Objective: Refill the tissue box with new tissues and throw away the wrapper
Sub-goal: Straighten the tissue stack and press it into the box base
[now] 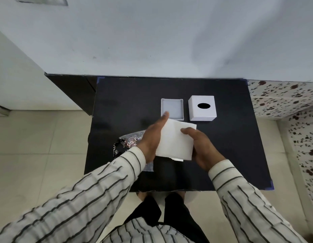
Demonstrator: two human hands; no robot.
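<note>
I hold a white stack of tissues point(175, 140) above the black table point(222, 155), pressed between both hands. My left hand point(152, 137) lies flat against its left side and my right hand point(201, 148) grips its right side, thumb on top. Behind the stack sits the shallow open white tray of the tissue box point(173, 106), empty. To its right stands the white box cover point(202, 108) with a black oval slot on top. The dark printed plastic wrapper point(126, 143) lies on the table under my left wrist, partly hidden.
The table stands against a pale wall point(152, 41). Beige floor tiles point(38, 134) lie to the left, a speckled tiled surface point(283, 99) to the right. My legs point(162, 207) are at the table's near edge.
</note>
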